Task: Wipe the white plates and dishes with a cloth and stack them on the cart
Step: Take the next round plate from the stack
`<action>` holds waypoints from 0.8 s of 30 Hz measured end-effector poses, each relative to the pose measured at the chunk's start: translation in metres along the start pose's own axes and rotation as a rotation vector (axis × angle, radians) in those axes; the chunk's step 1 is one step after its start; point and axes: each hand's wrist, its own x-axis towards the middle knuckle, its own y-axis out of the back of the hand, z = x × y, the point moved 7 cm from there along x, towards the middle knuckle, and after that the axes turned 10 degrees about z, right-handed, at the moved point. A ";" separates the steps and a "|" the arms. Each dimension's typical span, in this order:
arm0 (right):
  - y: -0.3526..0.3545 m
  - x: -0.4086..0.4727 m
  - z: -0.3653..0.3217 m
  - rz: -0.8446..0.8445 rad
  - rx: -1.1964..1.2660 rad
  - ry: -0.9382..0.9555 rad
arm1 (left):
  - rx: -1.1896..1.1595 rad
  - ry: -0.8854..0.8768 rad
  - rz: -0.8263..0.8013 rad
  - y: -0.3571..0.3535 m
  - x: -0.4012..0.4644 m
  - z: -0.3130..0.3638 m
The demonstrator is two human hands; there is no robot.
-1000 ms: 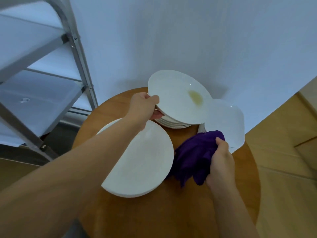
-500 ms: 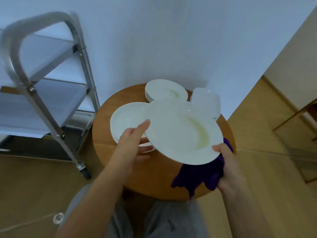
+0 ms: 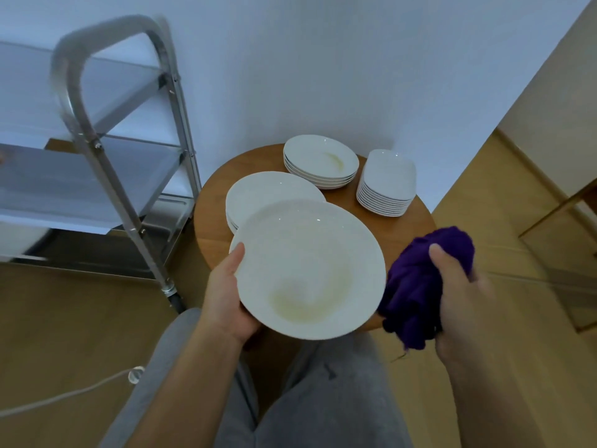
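My left hand (image 3: 226,299) grips the left rim of a white deep plate (image 3: 308,266), thumb on top, holding it over my lap. A yellowish smear lies in the plate's well. To the right of the plate, apart from it, my right hand (image 3: 458,295) grips a bunched purple cloth (image 3: 416,282). On the round wooden table (image 3: 397,231) stand a stack of large flat plates (image 3: 265,192), a stack of deep plates (image 3: 321,160) with a stained top one, and a stack of square dishes (image 3: 387,182). The steel cart (image 3: 97,156) stands at the left.
A white wall rises behind the table and cart. A cart wheel (image 3: 176,302) stands near my left knee. A white cable (image 3: 64,396) runs over the wooden floor at lower left. My grey-trousered legs (image 3: 307,399) fill the bottom. A wooden furniture frame (image 3: 562,202) stands at far right.
My left hand lifted the stained deep plate off its stack and brought it toward my lap. My right hand, with the cloth, moved from under the plate's edge out to its right.
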 end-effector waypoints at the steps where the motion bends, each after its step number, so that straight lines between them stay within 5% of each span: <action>1: -0.003 -0.009 -0.013 -0.045 -0.024 0.076 | -0.009 -0.006 0.003 0.000 -0.001 0.000; 4: -0.032 -0.047 -0.031 -0.369 -0.326 0.367 | -0.021 -0.010 -0.032 -0.005 -0.003 -0.001; 8: -0.064 -0.083 0.009 -1.061 -1.078 0.661 | 0.001 0.023 -0.127 -0.008 -0.006 -0.001; 12: -0.072 -0.097 0.031 -1.405 -1.154 0.788 | 0.024 0.088 -0.136 -0.002 -0.007 -0.006; 17: -0.094 -0.110 0.054 -1.346 -1.172 0.885 | 0.137 0.205 -0.098 0.002 -0.009 -0.028; 24: -0.115 -0.112 0.061 -1.025 -1.072 1.071 | 0.162 0.076 -0.153 0.001 -0.005 -0.014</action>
